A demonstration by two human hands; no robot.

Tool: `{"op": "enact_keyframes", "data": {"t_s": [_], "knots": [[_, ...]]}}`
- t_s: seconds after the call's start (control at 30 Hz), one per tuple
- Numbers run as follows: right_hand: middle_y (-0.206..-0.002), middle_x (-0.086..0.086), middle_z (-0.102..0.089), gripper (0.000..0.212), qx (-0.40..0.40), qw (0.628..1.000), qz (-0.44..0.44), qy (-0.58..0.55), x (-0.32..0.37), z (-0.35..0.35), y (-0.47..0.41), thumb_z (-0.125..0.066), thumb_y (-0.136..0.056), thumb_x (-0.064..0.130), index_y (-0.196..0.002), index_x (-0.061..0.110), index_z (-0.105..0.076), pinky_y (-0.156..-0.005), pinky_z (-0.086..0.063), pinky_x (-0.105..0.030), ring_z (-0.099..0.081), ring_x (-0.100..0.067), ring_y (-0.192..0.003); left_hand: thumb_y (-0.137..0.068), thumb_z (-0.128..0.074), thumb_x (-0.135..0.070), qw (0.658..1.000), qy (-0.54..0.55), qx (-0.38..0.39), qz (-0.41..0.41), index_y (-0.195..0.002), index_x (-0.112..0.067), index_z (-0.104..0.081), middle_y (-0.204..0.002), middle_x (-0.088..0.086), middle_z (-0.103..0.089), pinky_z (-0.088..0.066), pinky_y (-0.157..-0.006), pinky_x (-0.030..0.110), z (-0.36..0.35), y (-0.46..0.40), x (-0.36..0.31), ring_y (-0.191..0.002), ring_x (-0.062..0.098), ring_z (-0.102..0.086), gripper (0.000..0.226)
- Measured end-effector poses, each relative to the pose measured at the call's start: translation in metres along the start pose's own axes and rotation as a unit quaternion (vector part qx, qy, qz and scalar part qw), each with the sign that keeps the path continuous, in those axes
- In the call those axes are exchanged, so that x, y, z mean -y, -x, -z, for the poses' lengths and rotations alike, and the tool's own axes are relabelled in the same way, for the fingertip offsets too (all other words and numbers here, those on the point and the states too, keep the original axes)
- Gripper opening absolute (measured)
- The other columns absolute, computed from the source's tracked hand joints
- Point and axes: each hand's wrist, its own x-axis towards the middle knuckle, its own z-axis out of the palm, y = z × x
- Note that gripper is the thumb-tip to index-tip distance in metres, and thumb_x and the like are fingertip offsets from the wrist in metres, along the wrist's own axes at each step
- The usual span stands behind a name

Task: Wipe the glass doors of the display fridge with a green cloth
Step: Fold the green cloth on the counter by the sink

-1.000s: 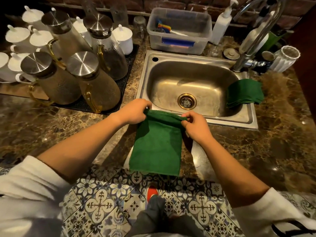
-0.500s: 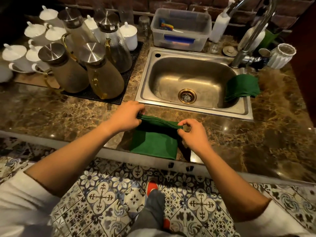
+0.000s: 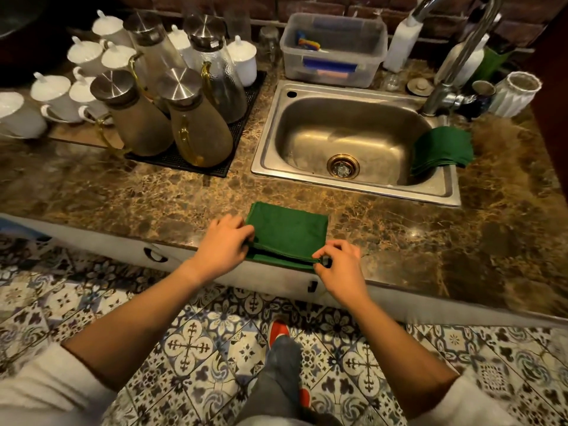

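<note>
Now, in the head view, the green cloth [image 3: 289,230] is seen lying on the marble counter [image 3: 123,195] at its near edge, just in front of the sink [image 3: 353,139], whereas a second ago it was held up by its top corners and hung down over the counter front. It has since been laid down and doubled over, so that a folded edge is presented towards the near side. The left corner of that edge is pinched by the left hand [image 3: 222,244], whose fingers are curled closed on the fabric; the right corner is nipped between thumb and forefinger of the right hand [image 3: 338,265], the other fingers being left loosely spread. A stack of further green cloths [image 3: 442,147] is draped on the right rim of the sink, and carafes [image 3: 196,124] and white cups [image 3: 55,90] are ranged at the far left. No display fridge is shown in this view. It is judged that the cloth is being folded into a pad for wiping, so the task proper has not yet been begun and the fridge doors remain to be reached.
</note>
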Motion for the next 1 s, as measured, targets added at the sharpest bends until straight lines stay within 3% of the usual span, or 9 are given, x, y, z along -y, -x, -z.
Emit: {"op": "enact_keyframes", "data": {"t_s": [0.3,0.43,0.53,0.63,0.67,0.73,0.83,0.93,1.0], "knots": [[-0.139,-0.001,-0.046,0.022,0.027,0.991,0.005,0.128,0.000,-0.007,0.004,-0.060,-0.092,0.030,-0.113,0.026,-0.066,-0.108,-0.034,-0.045,-0.026,-0.026,-0.134,-0.087,-0.058,-0.039,0.992,0.038,0.103,0.062,-0.111,-0.020,-0.064,-0.105,0.006,-0.053,-0.043,-0.080,0.039,0.000,0.007,-0.011,-0.105,0.027,-0.051,0.031],[-0.137,0.000,-0.047,0.021,0.026,0.990,-0.004,0.137,0.004,-0.007,0.004,-0.054,-0.091,0.039,-0.099,0.026,-0.068,-0.105,-0.036,-0.043,-0.030,-0.024,-0.132,-0.095,-0.052,-0.041,0.981,0.123,0.106,0.110,-0.089,-0.018,-0.066,-0.087,0.003,-0.050,-0.041,-0.068,0.034,0.005,0.002,-0.013,-0.081,0.021,-0.052,0.028],[-0.125,-0.001,-0.055,0.027,0.038,0.993,-0.022,0.113,0.004,-0.008,-0.004,-0.049,-0.094,0.044,-0.080,0.027,-0.064,-0.101,-0.039,-0.043,-0.038,-0.026,-0.126,-0.097,-0.054,-0.035,0.955,0.229,0.095,0.162,-0.061,-0.014,-0.055,-0.058,0.005,-0.050,-0.038,-0.057,0.033,0.007,-0.009,-0.009,-0.057,0.024,-0.052,0.042],[-0.094,-0.001,-0.063,0.030,0.026,0.997,-0.034,0.072,0.002,-0.006,-0.017,-0.049,-0.093,0.042,-0.067,0.029,-0.056,-0.087,-0.045,-0.039,-0.053,-0.028,-0.107,-0.093,-0.063,-0.028,0.925,0.296,0.076,0.227,-0.082,-0.014,-0.061,-0.067,0.004,-0.061,-0.041,-0.056,0.032,0.009,-0.023,-0.006,-0.066,0.024,-0.060,0.017],[-0.089,0.000,-0.063,0.023,0.010,0.998,-0.045,0.051,0.004,-0.002,-0.022,-0.052,-0.092,0.039,-0.073,0.028,-0.057,-0.081,-0.048,-0.037,-0.057,-0.027,-0.099,-0.091,-0.067,-0.026,0.909,0.322,0.069,0.257,-0.092,-0.014,-0.059,-0.074,0.003,-0.061,-0.041,-0.057,0.032,0.010,-0.030,-0.006,-0.070,0.023,-0.060,0.014],[-0.092,0.000,-0.063,0.015,-0.009,0.997,-0.082,0.006,0.010,0.006,-0.033,-0.059,-0.092,0.034,-0.098,0.020,-0.060,-0.073,-0.050,-0.035,-0.062,-0.024,-0.091,-0.086,-0.073,-0.022,0.865,0.383,0.075,0.314,-0.107,-0.014,-0.051,-0.089,0.004,-0.062,-0.044,-0.062,0.033,0.008,-0.043,-0.003,-0.080,0.022,-0.060,0.032],[-0.116,-0.006,-0.063,0.047,0.002,0.991,-0.131,-0.023,0.017,0.012,-0.055,-0.067,-0.089,0.034,-0.128,0.014,-0.049,-0.084,-0.054,-0.042,-0.062,-0.027,-0.103,-0.078,-0.080,-0.014,0.811,0.455,0.072,0.360,-0.127,-0.014,-0.044,-0.123,0.013,-0.061,-0.050,-0.092,0.043,0.004,-0.067,0.001,-0.110,0.031,-0.060,0.061],[-0.124,-0.009,-0.059,0.070,0.021,0.989,-0.145,-0.018,0.022,0.015,-0.071,-0.070,-0.087,0.034,-0.143,0.010,-0.036,-0.086,-0.053,-0.042,-0.058,-0.030,-0.111,-0.073,-0.083,-0.009,0.824,0.429,0.082,0.362,-0.140,-0.010,-0.040,-0.137,0.013,-0.053,-0.045,-0.099,0.041,0.003,-0.083,-0.003,-0.124,0.032,-0.051,0.080],[-0.120,-0.011,-0.059,0.072,0.038,0.984,-0.171,-0.041,0.025,0.015,-0.080,-0.073,-0.085,0.033,-0.141,0.007,-0.037,-0.075,-0.048,-0.036,-0.058,-0.030,-0.108,-0.074,-0.082,-0.006,0.838,0.396,0.102,0.361,-0.134,-0.008,-0.045,-0.124,0.012,-0.056,-0.046,-0.091,0.038,0.004,-0.090,-0.005,-0.117,0.031,-0.053,0.070]]}}
